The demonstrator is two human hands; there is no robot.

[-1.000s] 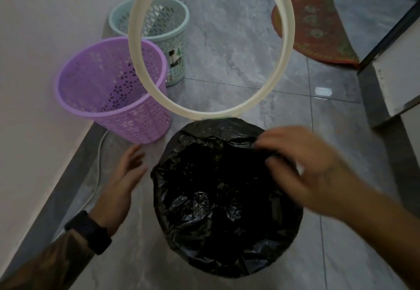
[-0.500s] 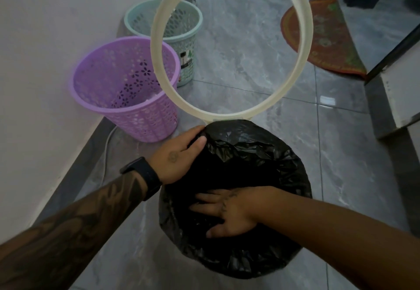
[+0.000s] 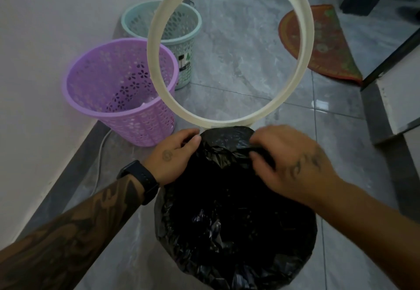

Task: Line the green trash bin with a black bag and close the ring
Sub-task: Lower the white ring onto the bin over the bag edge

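A black bag [image 3: 227, 217] is draped over a round bin on the floor and hides it completely, so the bin's green colour does not show. The cream ring [image 3: 229, 121] stands upright, hinged at the bin's far rim. My left hand [image 3: 175, 153] pinches the bag's edge at the far left of the rim, just below the ring's hinge. My right hand [image 3: 288, 160], slightly blurred, grips a fold of the bag at the far right of the rim.
A purple perforated basket [image 3: 118, 94] and a mint one [image 3: 181, 40] stand by the wall on the left. A white cable [image 3: 100, 153] runs along the skirting. A red mat [image 3: 318, 44] lies far right, next to a white step [image 3: 395, 108].
My right hand came up out of the bag's inside to the far rim and took hold of the edge. My left hand stayed at the far left rim.
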